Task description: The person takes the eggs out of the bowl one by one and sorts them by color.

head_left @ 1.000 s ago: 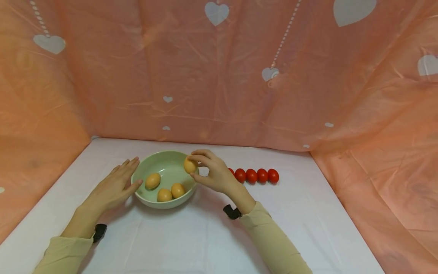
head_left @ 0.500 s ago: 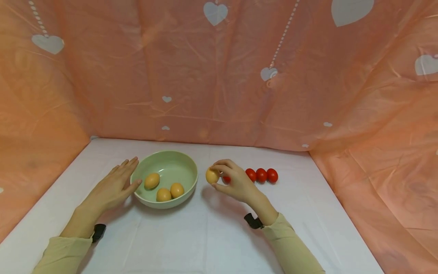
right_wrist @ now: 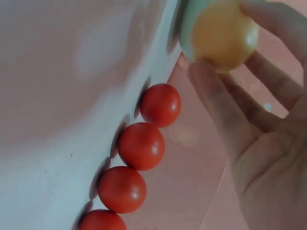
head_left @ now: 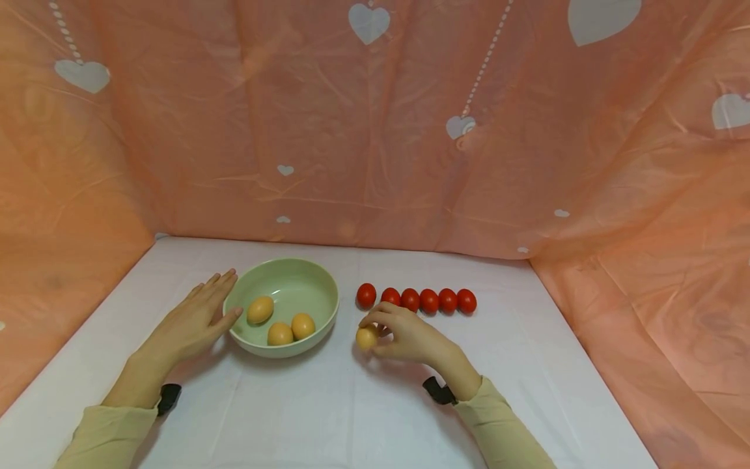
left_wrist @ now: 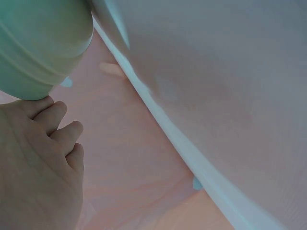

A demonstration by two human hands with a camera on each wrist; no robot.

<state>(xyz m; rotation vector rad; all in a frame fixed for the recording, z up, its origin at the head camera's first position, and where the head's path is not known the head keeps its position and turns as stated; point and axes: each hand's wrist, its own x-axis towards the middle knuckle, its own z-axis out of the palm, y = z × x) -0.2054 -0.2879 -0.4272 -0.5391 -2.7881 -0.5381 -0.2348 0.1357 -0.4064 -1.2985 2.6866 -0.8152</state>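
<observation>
A pale green bowl (head_left: 321, 322) sits on the white table and holds three tan eggs (head_left: 281, 323). My left hand (head_left: 196, 319) lies flat with straight fingers against the bowl's left side; the left wrist view shows its fingertips (left_wrist: 36, 106) touching the bowl wall (left_wrist: 38, 48). My right hand (head_left: 404, 333) pinches a fourth tan egg (head_left: 366, 337) low over the table, just right of the bowl and in front of a row of red tomatoes (head_left: 429, 299). In the right wrist view the egg (right_wrist: 223, 34) is held between fingers and thumb, with the tomatoes (right_wrist: 141, 146) beside it.
Orange plastic sheeting with white hearts (head_left: 369, 21) walls the table at the back and both sides. The white tabletop (head_left: 328, 410) stretches toward me in front of the bowl and hands.
My right hand carried the egg from the bowl's right rim rightward and down to just above the table in front of the tomatoes. The left hand stayed still.
</observation>
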